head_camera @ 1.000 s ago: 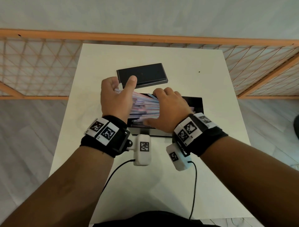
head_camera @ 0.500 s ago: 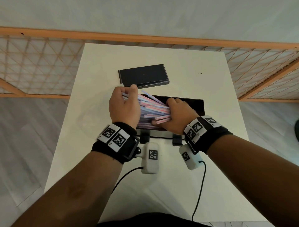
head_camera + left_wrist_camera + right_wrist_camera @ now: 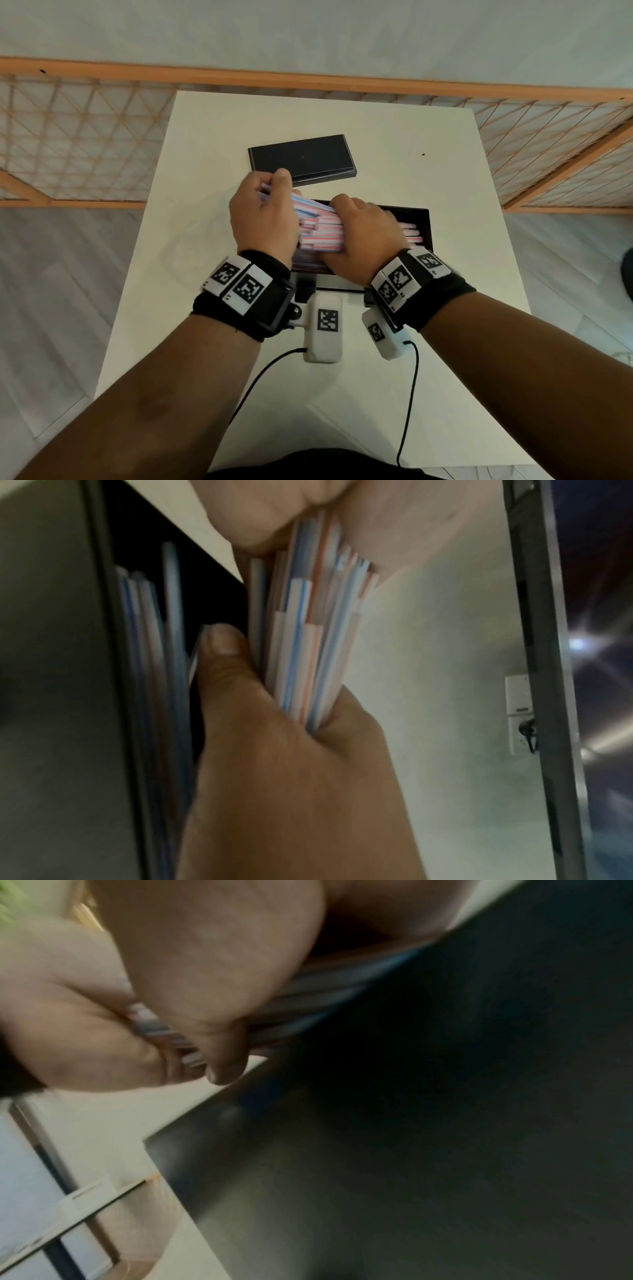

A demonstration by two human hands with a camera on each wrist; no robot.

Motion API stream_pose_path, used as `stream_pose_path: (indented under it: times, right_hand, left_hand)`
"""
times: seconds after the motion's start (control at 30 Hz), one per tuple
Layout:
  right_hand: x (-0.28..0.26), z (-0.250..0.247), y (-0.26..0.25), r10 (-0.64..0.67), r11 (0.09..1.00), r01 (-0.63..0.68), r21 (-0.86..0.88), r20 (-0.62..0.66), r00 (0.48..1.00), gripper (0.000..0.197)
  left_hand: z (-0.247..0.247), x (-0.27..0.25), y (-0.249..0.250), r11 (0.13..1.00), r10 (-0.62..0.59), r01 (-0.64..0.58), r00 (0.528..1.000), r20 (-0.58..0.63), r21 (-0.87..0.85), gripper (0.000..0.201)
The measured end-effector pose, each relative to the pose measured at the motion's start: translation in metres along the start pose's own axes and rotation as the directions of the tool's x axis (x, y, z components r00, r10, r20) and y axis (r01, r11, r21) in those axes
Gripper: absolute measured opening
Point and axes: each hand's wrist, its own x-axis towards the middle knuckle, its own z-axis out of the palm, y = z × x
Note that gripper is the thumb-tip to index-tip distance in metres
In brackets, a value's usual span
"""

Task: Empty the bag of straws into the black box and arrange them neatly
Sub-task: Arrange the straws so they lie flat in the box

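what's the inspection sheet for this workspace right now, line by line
surface: white table, one small dark speck on it.
job's things: striped straws bundled over the open black box; a few already lie in the box; no bag clearly visible.
clutter: flat black lid behind the box.
hands: left hand grips one end of the bundle; right hand curls over the other.
cables: two black cables run from the wrist cameras toward the person.
surroundings: orange lattice railing, grey floor.
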Motion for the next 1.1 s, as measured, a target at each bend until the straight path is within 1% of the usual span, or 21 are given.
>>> stream_pose_path:
  times: [0.03,0.07,0.13,0.17,0.2,0.23,0.3,0.33,0.37,0.43,0.5,0.53,0.57,0.6,0.63,0.7,0.73,0.83,0.9,1.0,1.1]
  right_hand:
    - [0.000,-0.001,-0.002,-0.002,1.000,0.002,-0.018,-0.015,1.000,0.060]
    - [0.000,-0.002,-0.002,0.009,1.000,-0.010,-0.028,-0.010,1.000,0.064]
    - [-0.001,-0.002,0.002,0.053,0.998,-0.051,-0.038,0.044,0.998,0.077]
    - [-0.001,-0.001,0.004,0.061,0.998,-0.059,-0.029,0.074,0.995,0.083]
    - [-0.002,0.000,0.007,0.058,0.998,-0.057,-0.013,0.093,0.994,0.089]
    - [-0.003,0.000,0.009,0.056,0.998,-0.056,-0.007,0.108,0.993,0.094]
    - [-0.006,0.001,0.011,0.070,0.996,-0.062,-0.059,0.147,0.987,0.102]
    - [-0.008,0.002,0.012,0.085,0.992,-0.068,-0.103,0.168,0.982,0.103]
    - [-0.010,0.002,0.013,0.100,0.987,-0.074,-0.141,0.188,0.977,0.105]
    - [-0.012,0.003,0.016,0.126,0.981,-0.090,-0.169,0.217,0.968,0.106]
    - [-0.013,0.001,0.016,0.141,0.983,-0.106,-0.153,0.238,0.961,0.107]
    - [-0.013,-0.001,0.016,0.144,0.983,-0.110,-0.144,0.250,0.957,0.108]
    - [-0.013,-0.002,0.016,0.143,0.984,-0.110,-0.138,0.264,0.954,0.108]
    - [-0.012,-0.003,0.016,0.142,0.985,-0.109,-0.132,0.279,0.950,0.109]
    - [-0.012,-0.004,0.016,0.144,0.986,-0.112,-0.123,0.295,0.945,0.109]
    - [-0.010,-0.006,0.017,0.154,0.987,-0.127,-0.103,0.315,0.936,0.108]
    - [-0.010,-0.006,0.018,0.157,0.986,-0.133,-0.097,0.317,0.935,0.107]
    - [-0.009,-0.006,0.018,0.155,0.987,-0.131,-0.095,0.316,0.936,0.101]
    - [-0.008,-0.004,0.019,0.154,0.987,-0.129,-0.095,0.327,0.932,0.104]
    - [-0.007,-0.003,0.020,0.154,0.988,-0.135,-0.076,0.346,0.925,0.111]
    - [-0.007,-0.003,0.021,0.145,0.989,-0.131,-0.062,0.356,0.923,0.107]
  left_hand:
    - [-0.002,0.004,0.001,0.999,0.026,-0.026,1.000,0.015,0.028,0.024]
    - [-0.004,0.005,0.003,0.991,0.073,-0.077,0.997,0.040,0.111,0.025]
    - [-0.008,0.008,0.001,0.935,0.172,-0.193,0.981,0.095,0.297,0.025]
    - [-0.010,0.009,-0.001,0.915,0.185,-0.216,0.975,0.122,0.342,0.028]
    - [-0.012,0.011,-0.004,0.910,0.157,-0.202,0.976,0.151,0.362,0.034]
    - [-0.013,0.011,-0.007,0.911,0.092,-0.158,0.978,0.185,0.381,0.038]
    - [-0.013,0.011,-0.013,0.889,-0.049,-0.070,0.968,0.247,0.453,0.044]
    - [-0.012,0.011,-0.014,0.874,-0.070,-0.063,0.965,0.253,0.482,0.046]
    - [-0.012,0.009,-0.013,0.865,-0.046,-0.082,0.969,0.241,0.495,0.049]
    - [-0.015,0.006,-0.006,0.853,0.125,-0.200,0.975,0.182,0.482,0.049]
    - [-0.017,0.003,0.005,0.825,0.307,-0.347,0.938,0.163,0.446,0.037]
    - [-0.017,0.003,0.010,0.827,0.329,-0.369,0.930,0.167,0.425,0.029]
    - [-0.014,0.001,0.016,0.849,0.290,-0.341,0.939,0.183,0.403,0.023]
    - [-0.011,0.000,0.022,0.888,0.205,-0.268,0.958,0.200,0.373,0.019]
    - [-0.007,-0.001,0.026,0.934,0.081,-0.154,0.971,0.226,0.323,0.014]
    - [-0.001,-0.005,0.032,0.973,-0.147,0.084,0.944,0.297,0.215,0.012]
    - [0.002,-0.006,0.033,0.969,-0.207,0.148,0.923,0.324,0.198,0.015]
    - [0.006,-0.004,0.037,0.952,-0.285,0.221,0.889,0.357,0.211,0.009]
    - [0.009,-0.001,0.037,0.935,-0.339,0.265,0.866,0.368,0.237,0.016]
    - [0.015,0.001,0.039,0.915,-0.360,0.246,0.854,0.375,0.319,0.015]
    - [0.021,0.005,0.039,0.895,-0.394,0.256,0.837,0.380,0.365,0.012]
